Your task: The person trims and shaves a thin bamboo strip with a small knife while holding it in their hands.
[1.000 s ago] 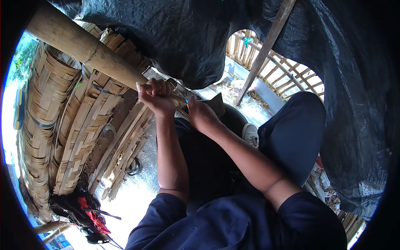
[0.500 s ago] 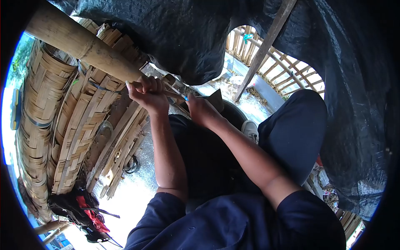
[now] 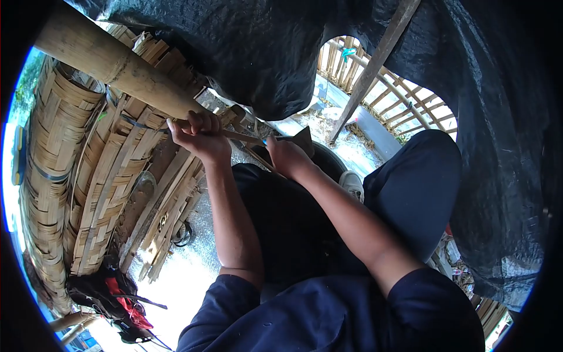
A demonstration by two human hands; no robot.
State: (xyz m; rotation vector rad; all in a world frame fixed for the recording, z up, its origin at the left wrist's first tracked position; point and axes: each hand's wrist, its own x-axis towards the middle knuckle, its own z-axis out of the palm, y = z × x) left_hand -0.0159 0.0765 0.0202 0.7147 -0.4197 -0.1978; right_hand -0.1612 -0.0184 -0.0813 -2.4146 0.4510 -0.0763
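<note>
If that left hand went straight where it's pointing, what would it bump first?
The left hand would probably bump the thick bamboo pole just past its knuckles, though I can't tell how close they really are.

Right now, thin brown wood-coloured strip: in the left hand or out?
In: the left hand is curled around the thin brown wood-coloured strip, which emerges and runs toward the right hand.

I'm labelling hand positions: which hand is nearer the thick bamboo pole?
Left. The left hand is right by the lower end of the thick bamboo pole; the right hand is farther off, to the right.
</note>
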